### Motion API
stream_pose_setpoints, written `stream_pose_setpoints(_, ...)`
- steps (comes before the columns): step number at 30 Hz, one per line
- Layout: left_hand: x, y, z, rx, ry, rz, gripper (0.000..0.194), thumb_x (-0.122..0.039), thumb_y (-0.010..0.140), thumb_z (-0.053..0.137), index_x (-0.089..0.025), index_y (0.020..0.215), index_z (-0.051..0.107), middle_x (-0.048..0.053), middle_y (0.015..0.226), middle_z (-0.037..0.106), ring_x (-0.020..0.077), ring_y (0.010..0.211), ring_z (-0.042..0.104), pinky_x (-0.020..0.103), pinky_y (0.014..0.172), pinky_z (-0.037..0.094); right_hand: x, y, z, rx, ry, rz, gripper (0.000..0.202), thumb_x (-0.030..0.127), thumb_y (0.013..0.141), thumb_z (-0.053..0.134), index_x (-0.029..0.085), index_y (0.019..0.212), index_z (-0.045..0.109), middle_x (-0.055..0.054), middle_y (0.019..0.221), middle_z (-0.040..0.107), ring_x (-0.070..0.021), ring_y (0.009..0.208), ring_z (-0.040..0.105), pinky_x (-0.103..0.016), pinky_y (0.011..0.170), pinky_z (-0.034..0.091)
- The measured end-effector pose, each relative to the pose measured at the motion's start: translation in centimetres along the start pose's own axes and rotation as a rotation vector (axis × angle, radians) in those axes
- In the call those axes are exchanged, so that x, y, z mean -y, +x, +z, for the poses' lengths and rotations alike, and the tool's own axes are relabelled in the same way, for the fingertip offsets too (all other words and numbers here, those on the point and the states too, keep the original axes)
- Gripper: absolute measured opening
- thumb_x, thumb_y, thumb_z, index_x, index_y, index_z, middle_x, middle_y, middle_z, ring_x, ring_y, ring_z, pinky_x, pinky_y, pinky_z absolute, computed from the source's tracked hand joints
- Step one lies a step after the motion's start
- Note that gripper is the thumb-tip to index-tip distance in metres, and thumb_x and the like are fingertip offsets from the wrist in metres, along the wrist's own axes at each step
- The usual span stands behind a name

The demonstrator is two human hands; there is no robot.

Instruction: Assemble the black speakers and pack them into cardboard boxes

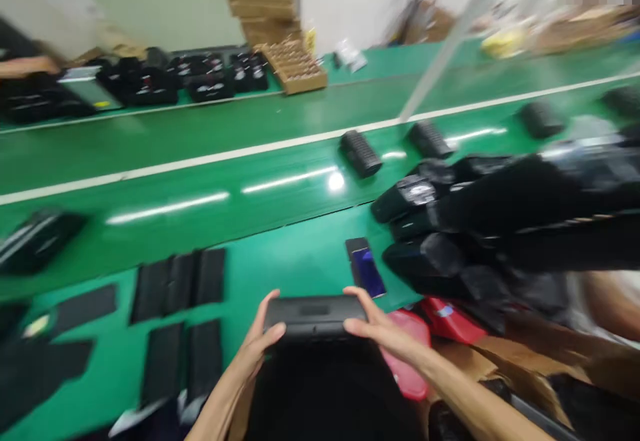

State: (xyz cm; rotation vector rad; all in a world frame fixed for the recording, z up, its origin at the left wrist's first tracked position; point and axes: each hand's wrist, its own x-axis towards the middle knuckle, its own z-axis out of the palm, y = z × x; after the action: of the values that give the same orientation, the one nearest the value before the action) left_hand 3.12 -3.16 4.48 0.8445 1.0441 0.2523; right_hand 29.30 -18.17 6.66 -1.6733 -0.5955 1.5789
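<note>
Two-handedly pinching black oblong case (315, 310) by its ends, left hand (259, 339) opposite right hand (374, 324), near green table (280, 261); probably stiff, fairly light, slightly slippery, best gripped endwise.

One head cam, worn above and behind the hands (380, 327), faced forward and down. Hands sat close, low in frame; view took in the green surface (285, 247) ahead of them and reached the wall (170, 1) far beyond.
</note>
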Motion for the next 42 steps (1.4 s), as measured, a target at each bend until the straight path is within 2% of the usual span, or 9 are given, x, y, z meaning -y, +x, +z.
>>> stream_pose_setpoints(4,0.3,-0.4,-1.2,0.151,0.042,0.11,0.102,-0.056,0.066,0.088,-0.029,0.153,0.043,0.011,0.157,0.047,0.0332,0.13,0.055,0.042,0.112,0.041,-1.9,-1.2,-0.9,0.001,-0.066,0.005,0.093,0.071,0.082,0.073,0.037,0.157,0.029,-0.01,0.168,0.032,-0.0356,0.15,0.04,-0.054,0.124,0.029)
stream_pose_setpoints(8,0.7,-1.2,-1.0,0.174,0.083,0.156,0.096,-0.051,0.068,0.087,-0.027,0.149,0.042,0.008,0.132,0.057,0.0273,0.111,0.056,0.036,0.097,0.043,-2.6,-2.1,-1.3,-0.032,-0.187,-0.041,0.092,0.069,0.083,0.072,0.033,0.157,0.03,-0.014,0.162,0.039,-0.0379,0.148,0.041,-0.055,0.121,0.034)
stream_pose_setpoints(14,1.3,-1.3,0.1,0.116,0.044,0.177,0.091,-0.049,0.066,0.087,-0.026,0.143,0.045,0.006,0.123,0.058,0.0257,0.106,0.055,0.035,0.092,0.043,-2.1,-1.7,-1.2,-0.103,-0.195,-0.045,0.084,0.07,0.077,0.076,0.033,0.145,0.044,-0.011,0.147,0.052,-0.037,0.132,0.054,-0.05,0.111,0.045)
stream_pose_setpoints(22,0.4,-1.9,-0.7,0.196,0.108,0.122,0.1,-0.051,0.066,0.089,-0.027,0.149,0.039,0.008,0.13,0.054,0.0284,0.111,0.052,0.038,0.096,0.041,-1.5,-2.0,-1.0,-0.02,-0.14,-0.002,0.095,0.069,0.075,0.078,0.033,0.151,0.034,-0.012,0.162,0.036,-0.0376,0.141,0.046,-0.052,0.115,0.04)
stream_pose_setpoints(26,-0.1,-2.4,-0.6,0.178,0.113,0.137,0.096,-0.051,0.065,0.089,-0.027,0.146,0.043,0.008,0.131,0.054,0.0281,0.11,0.052,0.037,0.094,0.041,-1.2,-2.5,-0.6,-0.056,-0.149,-0.014,0.089,0.065,0.079,0.078,0.033,0.15,0.036,-0.012,0.158,0.04,-0.0348,0.135,0.051,-0.048,0.109,0.045)
stream_pose_setpoints(31,1.3,-1.6,-0.2,0.12,0.043,0.161,0.087,-0.047,0.068,0.087,-0.025,0.141,0.046,0.006,0.124,0.057,0.0244,0.103,0.054,0.034,0.09,0.041,-1.7,-1.5,-0.5,-0.092,-0.172,-0.023,0.081,0.066,0.079,0.078,0.032,0.144,0.042,-0.01,0.144,0.052,-0.0309,0.12,0.058,-0.043,0.101,0.05)
stream_pose_setpoints(34,2.5,-0.7,-0.8,0.127,0.016,0.139,0.085,-0.049,0.071,0.085,-0.026,0.142,0.044,0.007,0.126,0.057,0.0257,0.106,0.055,0.035,0.092,0.041,-1.4,-0.6,-0.8,-0.03,-0.178,0.032,0.086,0.07,0.079,0.076,0.032,0.146,0.039,-0.011,0.14,0.055,-0.0307,0.113,0.062,-0.043,0.098,0.053)
stream_pose_setpoints(38,3.6,0.2,-1.9,0.162,-0.031,0.121,0.086,-0.051,0.074,0.084,-0.027,0.144,0.041,0.007,0.125,0.058,0.0273,0.109,0.056,0.037,0.095,0.042,-0.5,0.0,-1.0,0.029,-0.226,-0.015,0.1,0.07,0.073,0.08,0.03,0.152,0.033,-0.013,0.149,0.049,-0.0344,0.123,0.059,-0.047,0.105,0.05)
stream_pose_setpoints(42,4.1,0.2,-1.7,0.078,-0.013,0.187,0.084,-0.049,0.071,0.085,-0.025,0.142,0.047,0.006,0.121,0.061,0.0263,0.106,0.056,0.034,0.093,0.042,-1.0,0.5,-0.6,-0.034,-0.181,-0.077,0.087,0.064,0.074,0.083,0.029,0.144,0.045,-0.011,0.141,0.055,-0.0324,0.119,0.06,-0.044,0.101,0.051)
